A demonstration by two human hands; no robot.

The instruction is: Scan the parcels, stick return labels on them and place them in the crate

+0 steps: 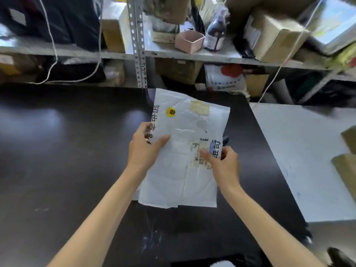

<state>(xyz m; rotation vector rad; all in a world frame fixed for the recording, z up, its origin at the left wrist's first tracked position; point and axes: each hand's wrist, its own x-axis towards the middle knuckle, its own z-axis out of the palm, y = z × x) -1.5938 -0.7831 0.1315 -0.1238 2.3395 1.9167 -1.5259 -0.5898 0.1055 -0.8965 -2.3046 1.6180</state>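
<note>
A flat white plastic mailer parcel [185,151] is held up over the dark table [57,151]. It carries black printed characters, a round yellow sticker near its top and a small barcode label at its right side. My left hand [143,149] grips its left edge, thumb on the front. My right hand [221,164] pinches the right edge, thumb resting next to the barcode label. A small dark object shows just behind the parcel's right edge; what it is I cannot tell. No crate is visible.
A metal shelf rack [138,54] stands behind the table, full of cardboard boxes, a pink box [189,42] and a dark bottle [214,33]. A white surface [300,155] adjoins the table at right, with brown parcels [346,164] on its right edge.
</note>
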